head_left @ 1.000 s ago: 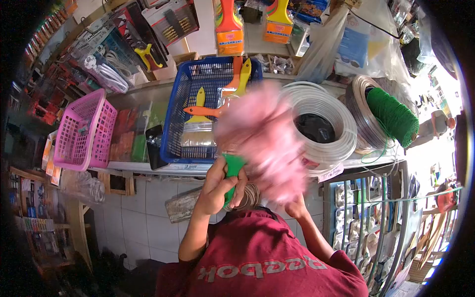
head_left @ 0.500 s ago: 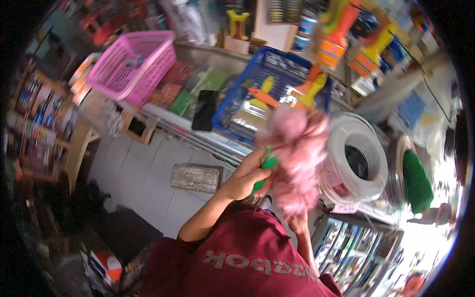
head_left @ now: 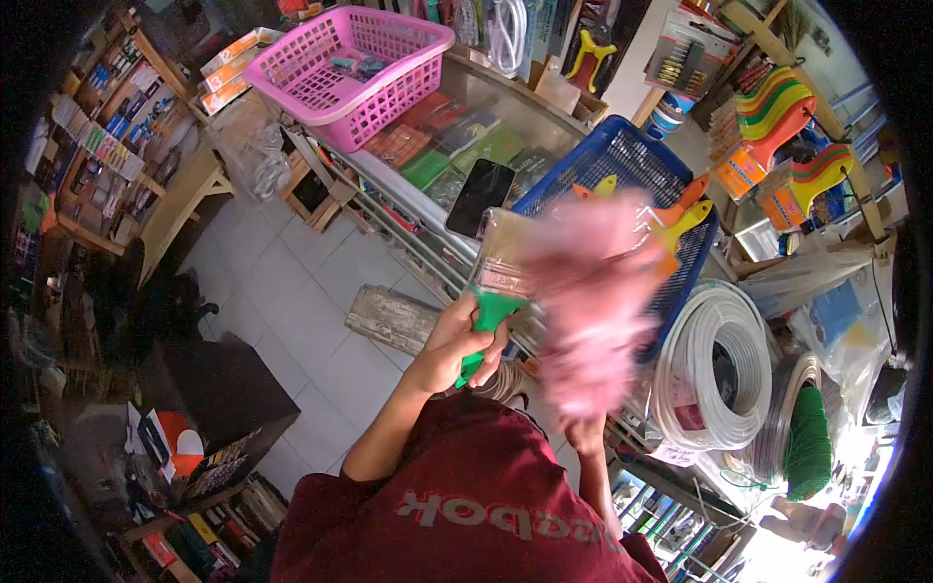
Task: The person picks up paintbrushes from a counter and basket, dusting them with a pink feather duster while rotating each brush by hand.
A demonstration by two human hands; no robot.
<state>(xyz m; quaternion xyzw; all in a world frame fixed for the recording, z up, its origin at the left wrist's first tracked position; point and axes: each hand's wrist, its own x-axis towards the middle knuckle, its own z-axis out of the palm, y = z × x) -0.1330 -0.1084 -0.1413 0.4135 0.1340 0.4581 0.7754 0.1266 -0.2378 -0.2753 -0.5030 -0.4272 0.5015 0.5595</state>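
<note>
My left hand point(head_left: 455, 340) is closed around the green handle of a wide paintbrush point(head_left: 498, 282), held upright with its bristles pointing away from me. Close beside it, my right hand point(head_left: 585, 434) grips the lower end of a fluffy pink duster point(head_left: 593, 301), which is blurred by motion. The duster's handle is mostly hidden. Behind the duster, a blue basket point(head_left: 622, 146) holds several brushes with orange and yellow handles, partly covered by the pink fluff.
A glass counter point(head_left: 520, 97) bears a black phone point(head_left: 481, 197) and a pink basket point(head_left: 374, 107). To the right lie a coil of white hose point(head_left: 709, 360) and a green twine roll point(head_left: 807, 447). More brushes point(head_left: 768, 126) hang at the upper right. A wooden block point(head_left: 389, 316) lies below the counter.
My view has shifted, so the counter sits further right. The paintbrush in my left hand now shows from handle to bristles, apart from the duster. The duster stays in my right hand, still blurred.
</note>
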